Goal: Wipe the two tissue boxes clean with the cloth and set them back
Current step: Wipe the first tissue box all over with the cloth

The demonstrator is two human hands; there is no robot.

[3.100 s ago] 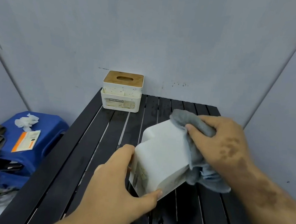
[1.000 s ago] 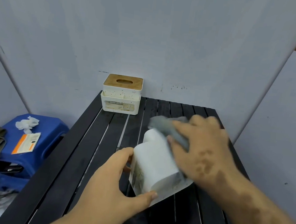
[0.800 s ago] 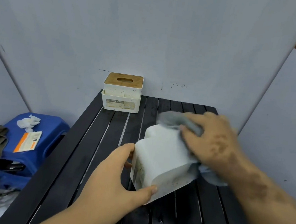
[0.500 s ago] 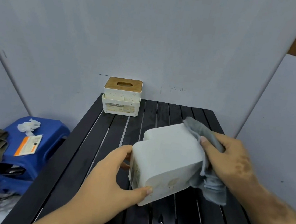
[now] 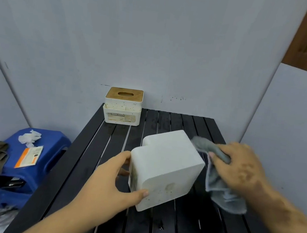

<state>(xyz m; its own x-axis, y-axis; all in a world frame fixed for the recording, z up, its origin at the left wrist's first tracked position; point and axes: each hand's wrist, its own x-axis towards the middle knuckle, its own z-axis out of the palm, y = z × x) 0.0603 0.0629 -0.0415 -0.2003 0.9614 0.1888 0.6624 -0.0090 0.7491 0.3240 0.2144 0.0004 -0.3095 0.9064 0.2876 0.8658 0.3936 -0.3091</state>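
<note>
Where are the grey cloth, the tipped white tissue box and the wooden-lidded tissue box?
grey cloth (image 5: 217,187), head view, on the hanging fold below the right hand.
tipped white tissue box (image 5: 166,165), head view, on its broad upturned face.
wooden-lidded tissue box (image 5: 125,94), head view, on the lid by the slot.

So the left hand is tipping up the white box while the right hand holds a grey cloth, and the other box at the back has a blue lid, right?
Not quite: in the head view the back tissue box has a wooden lid, not blue. The rest holds: the left hand tips the white box, and the right hand holds the grey cloth.
</note>
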